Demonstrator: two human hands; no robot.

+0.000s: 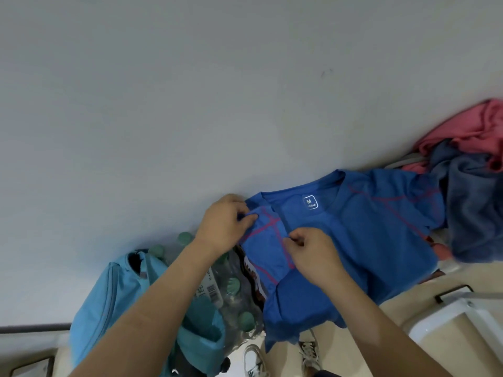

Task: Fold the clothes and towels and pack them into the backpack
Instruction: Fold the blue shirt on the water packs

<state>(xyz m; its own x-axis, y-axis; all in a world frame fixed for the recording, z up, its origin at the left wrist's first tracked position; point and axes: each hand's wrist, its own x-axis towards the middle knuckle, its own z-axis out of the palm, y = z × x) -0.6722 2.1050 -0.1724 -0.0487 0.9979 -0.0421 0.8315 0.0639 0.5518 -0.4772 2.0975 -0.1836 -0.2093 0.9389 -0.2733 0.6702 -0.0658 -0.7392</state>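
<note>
The left hand and right hand each pinched the turned-in sleeve of the blue T-shirt with red seams, apparently to square its fold. It lay spread against the grey wall, the light-blue fabric backpack near its left edge.

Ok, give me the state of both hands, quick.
Left hand: pinches the folded-over sleeve of the blue shirt.
Right hand: pinches the same shirt's fabric.

Backpack, bottle pack on beige floor
</note>
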